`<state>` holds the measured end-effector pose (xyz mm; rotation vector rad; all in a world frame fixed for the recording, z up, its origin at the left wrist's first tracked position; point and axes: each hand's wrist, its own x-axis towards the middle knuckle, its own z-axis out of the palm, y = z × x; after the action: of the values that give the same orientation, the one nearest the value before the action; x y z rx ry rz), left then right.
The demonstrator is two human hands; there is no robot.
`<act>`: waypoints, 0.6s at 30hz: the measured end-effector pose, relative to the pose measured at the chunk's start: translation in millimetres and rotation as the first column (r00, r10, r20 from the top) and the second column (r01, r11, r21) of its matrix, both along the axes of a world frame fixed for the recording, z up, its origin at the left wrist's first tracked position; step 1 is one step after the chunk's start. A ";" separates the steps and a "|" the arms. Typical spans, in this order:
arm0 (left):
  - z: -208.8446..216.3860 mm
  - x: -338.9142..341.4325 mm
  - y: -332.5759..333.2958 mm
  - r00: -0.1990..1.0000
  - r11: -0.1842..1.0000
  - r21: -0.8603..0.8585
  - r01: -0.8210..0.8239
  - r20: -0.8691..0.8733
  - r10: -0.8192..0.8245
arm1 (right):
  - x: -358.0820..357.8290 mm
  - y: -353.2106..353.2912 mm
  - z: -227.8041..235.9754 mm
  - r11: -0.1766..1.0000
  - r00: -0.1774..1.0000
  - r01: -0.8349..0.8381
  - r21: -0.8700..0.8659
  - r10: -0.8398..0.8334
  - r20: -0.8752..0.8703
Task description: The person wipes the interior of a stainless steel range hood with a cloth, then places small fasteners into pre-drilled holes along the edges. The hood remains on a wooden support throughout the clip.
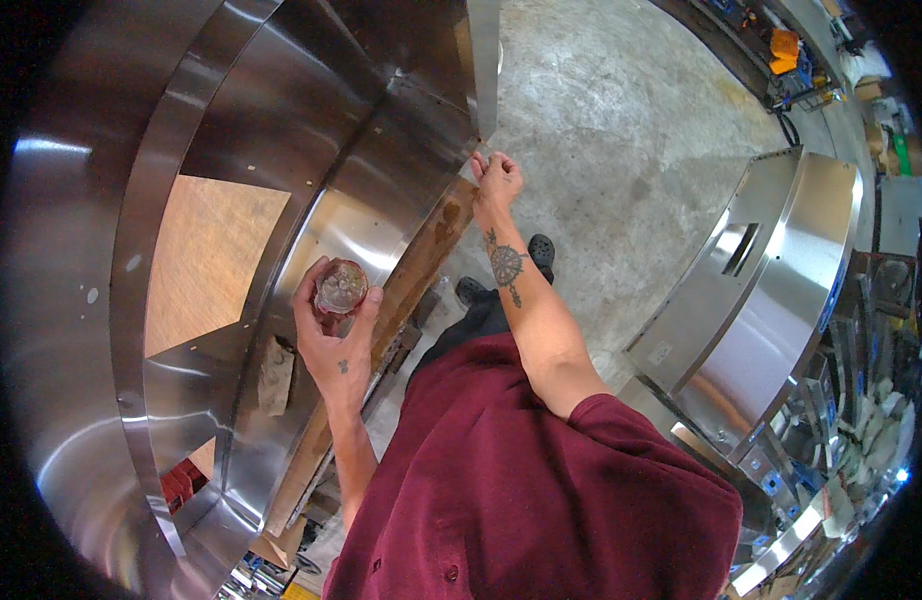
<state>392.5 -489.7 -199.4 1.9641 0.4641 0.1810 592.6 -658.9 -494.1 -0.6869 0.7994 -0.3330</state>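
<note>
My left hand [338, 335] is wrapped round a small round see-through container [342, 288] with reddish sides, held up over the stainless steel structure [366, 225]. What is inside it I cannot make out clearly. Further ahead, my right hand [499, 180] is closed in a pinch beside the corner of the steel, at the far end of a wooden beam [421, 270]. Anything between those fingertips is too small to name. A torn brown scrap [276, 376] lies on the steel to the left of my left wrist.
Two openings in the steel show a plywood panel [216, 255] and something red [184, 484]. Concrete floor [591, 130] stretches ahead to the right. A large steel cabinet [746, 290] stands on the right, with cluttered shelves [886, 280] behind it. My dark shoes [542, 250] are below.
</note>
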 end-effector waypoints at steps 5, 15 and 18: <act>0.0 0.8 -1.7 1.000 1.000 0.002 0.011 0.009 -0.011 | -0.1 -0.5 0.0 1.000 1.000 -0.002 0.028 0.002 -0.002; 1.9 3.3 -4.1 1.000 0.999 0.035 0.018 0.000 -0.018 | 0.8 1.1 0.1 0.999 1.000 -0.005 0.037 0.005 -0.001; 2.1 4.3 -4.6 1.000 0.999 0.033 0.024 -0.006 -0.024 | 0.1 2.0 2.1 1.000 1.000 -0.006 0.011 0.006 -0.005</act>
<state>396.7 -494.3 -197.4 2.0024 0.4434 0.1691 592.8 -656.9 -492.0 -0.6805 0.8033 -0.3213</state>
